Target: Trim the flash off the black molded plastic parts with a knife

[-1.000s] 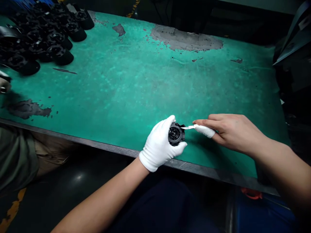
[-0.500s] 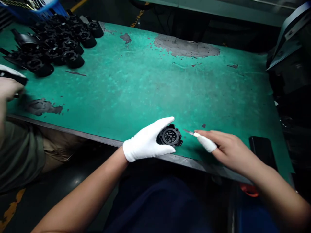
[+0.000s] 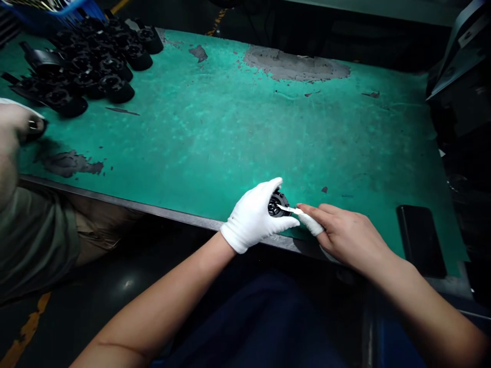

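Observation:
My left hand (image 3: 256, 214), in a white glove, grips a round black part (image 3: 273, 206) near the front edge of the green table (image 3: 215, 138). The part's ribbed face is turned up between thumb and fingers. My right hand (image 3: 337, 227) is bare except for a white cover on the thumb, and it pinches a small knife (image 3: 287, 208) with a thin blade. The blade's tip lies over the middle of the black part.
Several black parts (image 3: 111, 87) stand grouped at the back left, before a blue basket (image 3: 57, 15). At the far left is another person's hand (image 3: 15, 120) with a dark part. A black phone (image 3: 422, 240) lies at the right.
My right hand has moved left, bringing the blade onto the black part. My left hand has shifted slightly right with the part, which is now tilted more. The other person's hand has also moved.

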`<control>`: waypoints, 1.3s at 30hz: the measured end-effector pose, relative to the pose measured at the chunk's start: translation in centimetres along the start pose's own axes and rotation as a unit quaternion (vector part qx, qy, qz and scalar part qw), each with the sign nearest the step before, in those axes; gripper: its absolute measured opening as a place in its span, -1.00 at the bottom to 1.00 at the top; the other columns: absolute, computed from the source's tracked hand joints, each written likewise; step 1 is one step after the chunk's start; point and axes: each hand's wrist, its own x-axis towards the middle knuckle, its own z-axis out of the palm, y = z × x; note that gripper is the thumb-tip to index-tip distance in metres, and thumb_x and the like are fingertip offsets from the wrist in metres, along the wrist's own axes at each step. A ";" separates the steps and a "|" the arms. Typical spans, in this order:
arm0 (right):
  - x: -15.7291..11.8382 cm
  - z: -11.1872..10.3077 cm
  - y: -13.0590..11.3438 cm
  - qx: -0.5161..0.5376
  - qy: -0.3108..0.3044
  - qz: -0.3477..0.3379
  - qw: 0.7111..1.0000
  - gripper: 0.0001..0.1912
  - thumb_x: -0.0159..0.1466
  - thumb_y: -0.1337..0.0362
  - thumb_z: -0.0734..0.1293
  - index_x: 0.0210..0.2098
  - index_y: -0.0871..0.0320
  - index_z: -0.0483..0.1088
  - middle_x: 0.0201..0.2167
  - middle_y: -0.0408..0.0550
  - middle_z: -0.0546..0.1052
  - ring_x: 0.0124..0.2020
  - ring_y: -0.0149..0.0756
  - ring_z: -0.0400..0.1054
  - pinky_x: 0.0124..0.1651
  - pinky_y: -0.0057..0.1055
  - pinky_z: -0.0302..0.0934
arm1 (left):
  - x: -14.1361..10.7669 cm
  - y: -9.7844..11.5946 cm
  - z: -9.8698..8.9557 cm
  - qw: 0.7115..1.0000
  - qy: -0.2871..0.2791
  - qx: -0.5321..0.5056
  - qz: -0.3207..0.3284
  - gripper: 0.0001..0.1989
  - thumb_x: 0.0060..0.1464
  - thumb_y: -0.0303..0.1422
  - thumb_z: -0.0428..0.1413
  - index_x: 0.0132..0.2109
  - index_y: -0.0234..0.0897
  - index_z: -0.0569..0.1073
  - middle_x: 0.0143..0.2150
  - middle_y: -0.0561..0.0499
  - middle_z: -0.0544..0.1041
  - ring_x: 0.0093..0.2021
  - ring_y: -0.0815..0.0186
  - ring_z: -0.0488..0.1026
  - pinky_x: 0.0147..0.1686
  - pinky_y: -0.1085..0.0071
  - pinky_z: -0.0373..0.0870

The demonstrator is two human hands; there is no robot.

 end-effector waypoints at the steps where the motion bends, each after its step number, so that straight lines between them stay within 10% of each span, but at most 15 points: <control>1: 0.0 0.1 -0.1 -0.004 0.003 0.001 1.000 -0.47 0.34 0.32 0.21 0.29 -0.08 0.34 -0.19 -0.10 0.63 -0.29 -0.25 0.53 -0.49 -0.40 0.14 | 0.0 -0.1 0.0 1.000 0.000 0.002 -0.001 -0.07 -0.04 0.11 0.33 0.34 -0.25 0.23 0.23 -0.21 0.47 0.22 0.01 0.46 0.24 0.09 0.41; 18: -1.3 0.1 -3.6 0.033 -0.008 0.121 0.992 -0.47 0.39 0.33 0.16 0.32 -0.02 0.31 -0.10 -0.01 0.63 -0.17 -0.08 0.56 -0.37 -0.29 0.32 | -0.3 -0.6 0.9 0.999 0.036 0.004 0.019 0.00 -0.08 0.19 0.31 0.33 -0.35 0.27 0.19 -0.24 0.51 0.19 0.04 0.49 0.25 0.16 0.39; 27: -1.1 -0.5 -0.3 0.176 0.039 0.079 0.980 -0.63 0.45 0.13 0.17 0.16 -0.10 0.46 0.10 -0.17 0.60 0.05 -0.15 0.51 0.03 -0.24 0.37 | 2.6 -1.7 -3.3 0.970 -0.151 -0.001 0.188 0.10 -0.17 0.20 0.34 0.40 -0.25 0.20 0.37 -0.23 0.34 0.38 -0.03 0.28 0.39 0.10 0.22; 31: 0.0 -0.4 0.0 0.166 -0.013 0.011 0.986 -0.62 0.46 0.10 0.16 0.17 -0.11 0.46 -0.02 -0.15 0.64 -0.06 -0.16 0.54 -0.07 -0.23 0.36 | 0.7 -1.3 -3.1 0.985 -0.056 -0.014 0.165 0.25 -0.27 0.27 0.32 0.43 -0.28 0.11 0.46 -0.33 0.14 0.46 -0.15 0.09 0.44 -0.05 0.07; 39: 1.1 0.9 0.4 0.131 0.013 -0.022 0.991 -0.62 0.46 0.15 0.15 0.15 -0.05 0.48 -0.07 -0.08 0.65 -0.12 -0.16 0.56 -0.17 -0.28 0.33 | -1.8 -0.7 1.6 0.996 0.054 -0.062 0.020 0.10 -0.11 0.10 0.38 0.41 -0.28 0.11 0.27 -0.27 0.42 0.27 -0.05 0.40 0.31 0.02 0.34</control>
